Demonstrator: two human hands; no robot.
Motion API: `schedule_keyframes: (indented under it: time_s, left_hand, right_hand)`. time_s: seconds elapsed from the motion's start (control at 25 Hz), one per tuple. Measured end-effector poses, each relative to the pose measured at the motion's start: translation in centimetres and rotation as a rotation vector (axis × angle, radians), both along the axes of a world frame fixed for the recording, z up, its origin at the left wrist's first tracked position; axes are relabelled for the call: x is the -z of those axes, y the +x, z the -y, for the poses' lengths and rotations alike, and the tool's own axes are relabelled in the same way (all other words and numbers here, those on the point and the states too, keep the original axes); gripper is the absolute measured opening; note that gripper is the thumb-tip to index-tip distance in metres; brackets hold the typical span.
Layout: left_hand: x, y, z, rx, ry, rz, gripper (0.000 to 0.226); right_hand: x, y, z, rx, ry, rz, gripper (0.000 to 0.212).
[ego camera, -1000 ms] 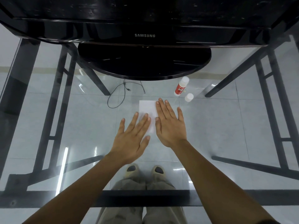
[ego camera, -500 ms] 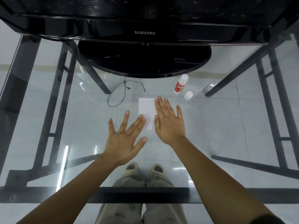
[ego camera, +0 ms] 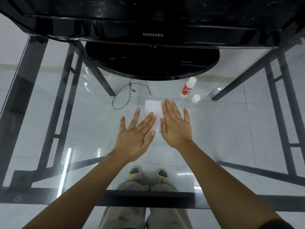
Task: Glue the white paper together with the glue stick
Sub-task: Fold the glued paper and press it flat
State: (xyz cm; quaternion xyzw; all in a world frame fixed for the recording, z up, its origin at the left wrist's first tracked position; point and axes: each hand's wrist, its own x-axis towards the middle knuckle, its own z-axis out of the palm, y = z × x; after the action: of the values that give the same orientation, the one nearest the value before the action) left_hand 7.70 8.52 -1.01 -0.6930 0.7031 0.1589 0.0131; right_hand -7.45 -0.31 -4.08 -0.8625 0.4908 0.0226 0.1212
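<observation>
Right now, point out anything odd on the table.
The glue stick lies on its side with its cap off, standing beside it. The white paper lies flat under the right hand. Nothing spilled.

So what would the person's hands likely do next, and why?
Probably lift the right hand toward the loose cap to close the glue stick: both hands lie flat and open on the white paper, which looks pressed down already.

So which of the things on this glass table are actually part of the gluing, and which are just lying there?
Part of the job: white paper, glue stick, its loose cap, left hand, right hand.

Just lying about: black cable, monitor stand.
</observation>
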Motion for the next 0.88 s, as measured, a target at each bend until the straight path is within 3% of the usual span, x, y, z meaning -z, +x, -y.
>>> schedule_keyframes:
  time_s: [0.16,0.32,0.44,0.72,0.88]
  left_hand:
    - [1.0,1.5,-1.4,0.106,0.062,0.099,0.064]
    - [0.1,2.0,-2.3,0.172,-0.092,0.075,0.062]
    - [-0.7,1.6,-0.7,0.103,-0.167,0.021,0.061]
    - [1.2,1.5,1.1,0.093,0.021,0.163,0.061]
    - [1.3,1.3,1.3,-0.034,0.028,0.082,0.060]
  right_hand:
    - [0.0,0.1,0.0,0.005,-0.011,-0.008,0.056]
    - [0.0,0.1,0.0,0.009,-0.007,-0.017,0.056]
    - [0.0,0.1,0.1,0.001,-0.004,-0.030,0.056]
    - [0.0,0.1,0.0,-0.010,-0.008,-0.031,0.056]
    - [-0.1,0.1,0.1,-0.003,0.004,-0.014,0.056]
